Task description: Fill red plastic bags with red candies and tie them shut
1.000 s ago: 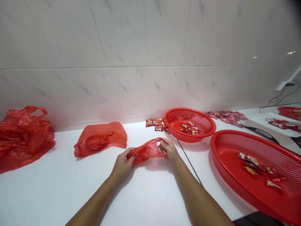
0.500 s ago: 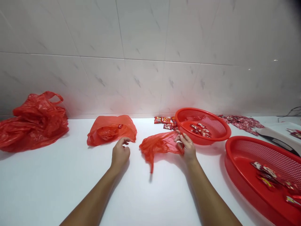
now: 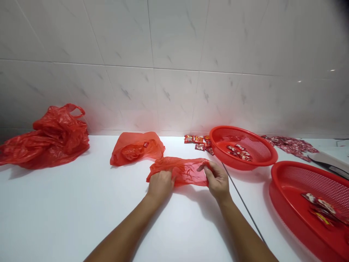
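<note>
A thin red plastic bag [image 3: 188, 171] is stretched sideways between my two hands, just above the white table. My left hand [image 3: 161, 183] grips its left part, the fingers closed and partly covered by the film. At the other end my right hand [image 3: 218, 178] pinches the bag's edge between thumb and fingers. Behind and left of my left hand lies another red plastic bag [image 3: 152, 140], its mouth facing me, with a small red packet [image 3: 146, 145] on it.
A crumpled pile of red bags [image 3: 62, 134] lies far left. On the right stand a round red basket [image 3: 274, 154] and a larger red basket [image 3: 278, 193], both with small packets inside. Loose packets [image 3: 189, 139] and a heap of sachets [image 3: 291, 145] lie along the wall.
My left hand has moved right and taken hold of the bag, which now spreads between both hands. The view has turned slightly left, and a dark seam in the table shows beside my right arm.
</note>
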A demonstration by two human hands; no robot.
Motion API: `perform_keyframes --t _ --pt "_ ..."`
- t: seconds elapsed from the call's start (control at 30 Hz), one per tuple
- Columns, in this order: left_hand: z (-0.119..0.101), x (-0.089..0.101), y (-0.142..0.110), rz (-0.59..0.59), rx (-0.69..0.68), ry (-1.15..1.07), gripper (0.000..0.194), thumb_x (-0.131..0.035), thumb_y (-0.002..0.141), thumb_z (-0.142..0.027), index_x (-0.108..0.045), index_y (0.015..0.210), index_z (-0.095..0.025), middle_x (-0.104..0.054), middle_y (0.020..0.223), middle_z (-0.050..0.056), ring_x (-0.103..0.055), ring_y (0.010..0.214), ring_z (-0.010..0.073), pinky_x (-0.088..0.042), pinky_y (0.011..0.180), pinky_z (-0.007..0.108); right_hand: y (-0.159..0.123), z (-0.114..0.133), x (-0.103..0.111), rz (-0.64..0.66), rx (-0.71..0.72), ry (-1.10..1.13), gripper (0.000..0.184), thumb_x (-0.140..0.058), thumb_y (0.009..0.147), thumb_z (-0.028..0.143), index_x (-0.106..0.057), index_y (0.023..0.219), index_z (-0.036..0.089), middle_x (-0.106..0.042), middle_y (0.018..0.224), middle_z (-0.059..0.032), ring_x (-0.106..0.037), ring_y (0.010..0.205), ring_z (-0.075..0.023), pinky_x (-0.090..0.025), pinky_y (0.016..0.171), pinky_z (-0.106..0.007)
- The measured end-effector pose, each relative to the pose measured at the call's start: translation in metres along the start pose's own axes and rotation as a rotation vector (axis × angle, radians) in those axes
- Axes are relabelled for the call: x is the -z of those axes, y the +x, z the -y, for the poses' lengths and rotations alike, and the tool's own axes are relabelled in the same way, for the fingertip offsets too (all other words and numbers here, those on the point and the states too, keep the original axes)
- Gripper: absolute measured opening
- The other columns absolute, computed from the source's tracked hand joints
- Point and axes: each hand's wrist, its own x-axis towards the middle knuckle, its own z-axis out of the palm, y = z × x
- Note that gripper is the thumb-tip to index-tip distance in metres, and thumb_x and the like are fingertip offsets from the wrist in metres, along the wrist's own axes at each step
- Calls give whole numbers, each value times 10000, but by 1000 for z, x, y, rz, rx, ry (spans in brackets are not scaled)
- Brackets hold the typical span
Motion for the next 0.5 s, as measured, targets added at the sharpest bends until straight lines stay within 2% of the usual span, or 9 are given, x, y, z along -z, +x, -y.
perform_keyframes --t 0.07,0.13,0.27,0.4,0.43,0.5 --pt "3 8 -5 54 11 16 358 -562 921 -451 -732 1061 -169 -730 765 163 -733 753 396 -531 654 477 2 -3 3 1 -6 -74 255 -576 1023 337 -781 988 190 -746 885 -56 -605 668 -148 -502 656 -277" --pt "3 13 -11 111 13 11 465 -595 879 -523 -711 1164 -175 -745 785 161 -735 744 408 -523 627 481 1 -7 1 -20 11 -118 251 -563 1026 316 -779 1053 191 -743 883 -54 -602 659 -147 -502 651 -279" --pt "6 16 -18 202 42 -8 704 -692 753 -600 -674 1334 -203 -772 867 182 -740 775 441 -524 605 495 2 -9 -7 -115 145 -228 221 -573 999 249 -773 1078 197 -733 885 -57 -634 726 -169 -526 687 -296" --pt "12 14 -19 253 63 13 844 -684 726 -650 -639 1430 -189 -774 1048 232 -745 878 473 -542 651 519 6 3 -4 -199 152 -405 270 -626 965 250 -739 1204 197 -724 1205 -127 -672 888 -201 -558 704 -324" --pt "12 13 -19 253 66 32 850 -678 732 -641 -629 1445 -181 -755 1137 257 -745 900 477 -546 674 530 4 8 -3 -274 197 -445 282 -662 942 242 -730 1213 199 -695 1263 -142 -675 951 -221 -570 725 -343" --pt "8 10 -20 250 73 67 840 -689 733 -595 -618 1458 -177 -681 1318 301 -745 928 476 -552 724 543 -8 22 -5 -398 399 -460 325 -713 887 171 -712 1209 218 -670 1244 -140 -669 1041 -254 -590 783 -387"
